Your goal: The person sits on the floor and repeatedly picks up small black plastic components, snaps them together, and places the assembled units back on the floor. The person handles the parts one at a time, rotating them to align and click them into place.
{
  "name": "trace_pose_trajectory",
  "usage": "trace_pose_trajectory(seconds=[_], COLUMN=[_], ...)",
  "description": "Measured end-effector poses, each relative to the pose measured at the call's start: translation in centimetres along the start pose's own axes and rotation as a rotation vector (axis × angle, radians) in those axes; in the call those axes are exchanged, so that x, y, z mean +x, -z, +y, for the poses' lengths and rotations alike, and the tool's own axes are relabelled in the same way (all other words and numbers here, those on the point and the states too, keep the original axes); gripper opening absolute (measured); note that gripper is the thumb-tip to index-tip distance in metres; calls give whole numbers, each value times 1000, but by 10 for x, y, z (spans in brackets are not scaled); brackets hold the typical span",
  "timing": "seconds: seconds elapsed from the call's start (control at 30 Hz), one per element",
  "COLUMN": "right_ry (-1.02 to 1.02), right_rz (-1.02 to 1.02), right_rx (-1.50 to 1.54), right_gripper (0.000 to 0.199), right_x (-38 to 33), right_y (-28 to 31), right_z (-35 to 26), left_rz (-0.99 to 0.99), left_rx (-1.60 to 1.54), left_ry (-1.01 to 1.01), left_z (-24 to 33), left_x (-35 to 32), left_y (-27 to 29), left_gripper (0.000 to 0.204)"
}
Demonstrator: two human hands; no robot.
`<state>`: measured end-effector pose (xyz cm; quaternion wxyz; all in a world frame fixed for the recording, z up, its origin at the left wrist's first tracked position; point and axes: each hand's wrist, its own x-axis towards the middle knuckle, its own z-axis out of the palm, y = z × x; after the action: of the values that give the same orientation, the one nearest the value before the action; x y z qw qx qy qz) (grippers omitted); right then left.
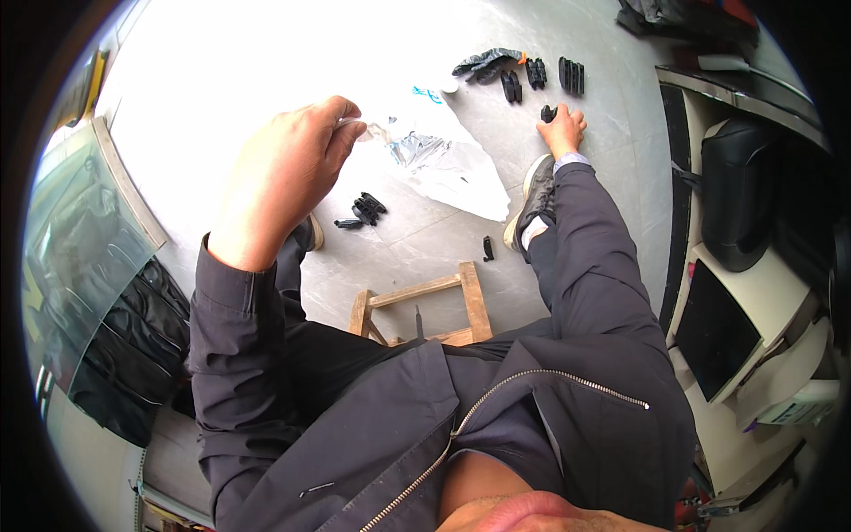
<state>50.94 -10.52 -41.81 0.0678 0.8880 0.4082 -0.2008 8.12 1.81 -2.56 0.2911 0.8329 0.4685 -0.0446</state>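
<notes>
My left hand (pixel 288 168) is raised at the left, thumb and fingers pinched on the edge of a white, partly see-through plastic bag (pixel 461 177). The bag spreads out over the floor to the right of that hand. My right hand (pixel 565 135) reaches low to the floor at the right, its fingers closed round a small black plastic piece (pixel 549 113). Just beyond it stand a row of similar black pieces (pixel 572 77) and two smaller bunches, one a black cluster (pixel 535 74). More black pieces (pixel 367 209) lie below my left hand, and a single black piece (pixel 487 248) lies nearer me.
A dark glove (pixel 486 64) with an orange edge lies at the far side. A wooden stool frame (pixel 475 301) is between my legs, and my shoe (pixel 534 199) stands beside the bag. Glass panel (pixel 93 213) at left; black padded seat (pixel 740 195) and cabinet at right.
</notes>
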Motion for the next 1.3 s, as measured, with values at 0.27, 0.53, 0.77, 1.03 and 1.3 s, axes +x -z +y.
trace_pose_trajectory(seconds=[0.27,0.53,0.77,1.03,1.3], right_ry=[-128,-143,-225,-249,-427], right_rz=[-15,-19,19,183,124], right_rx=[132,191,394,1124,1234], right_gripper=[77,82,82,21,25], right_x=[11,24,31,60,36], right_y=[-7,-14,-24,-43,-24], right_z=[3,3,10,14,-13], left_rz=[38,73,71,64,66], left_rx=[-5,39,55,52,45], left_ry=[-18,-49,-47,-30,-40], left_z=[-4,-4,-5,-2,-2], left_x=[-2,-1,-1,1,0], left_y=[-2,-4,-6,-7,-8], left_gripper=[23,25,24,24,25])
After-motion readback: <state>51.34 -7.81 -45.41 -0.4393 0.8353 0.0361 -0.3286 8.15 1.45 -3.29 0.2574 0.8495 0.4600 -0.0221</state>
